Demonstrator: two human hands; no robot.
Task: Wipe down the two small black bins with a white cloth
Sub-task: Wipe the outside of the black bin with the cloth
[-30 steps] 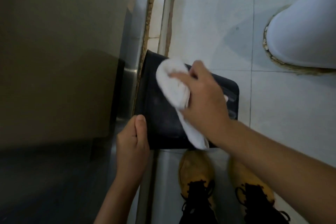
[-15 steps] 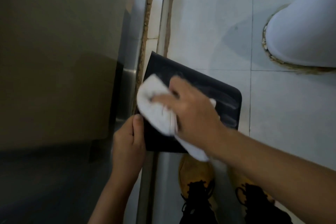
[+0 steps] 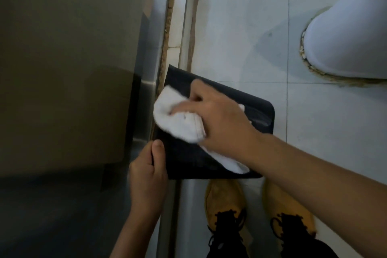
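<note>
The left hand [image 3: 146, 176] grips the near left edge of one black bin [image 3: 259, 111], held above the tiled floor [image 3: 240, 33]. The right hand [image 3: 217, 119] clutches one white cloth [image 3: 178, 119], pressing it on the bin. Two yellow shoes [image 3: 224, 197] stand below.

Fluffy white cloth [image 3: 180, 123], smooth black bin [image 3: 257, 111], glossy floor tiles [image 3: 240, 33]

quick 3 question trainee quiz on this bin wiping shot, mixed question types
1. True or false: the white cloth lies on the floor tiles.
2. Which hand steadies the black bin at its near-left corner?
A. left hand
B. right hand
3. Fill in: the shoes below the bin have ____ toes.

Key: 1 false, the right hand presses it on the bin; 2 A; 3 yellow.
</note>
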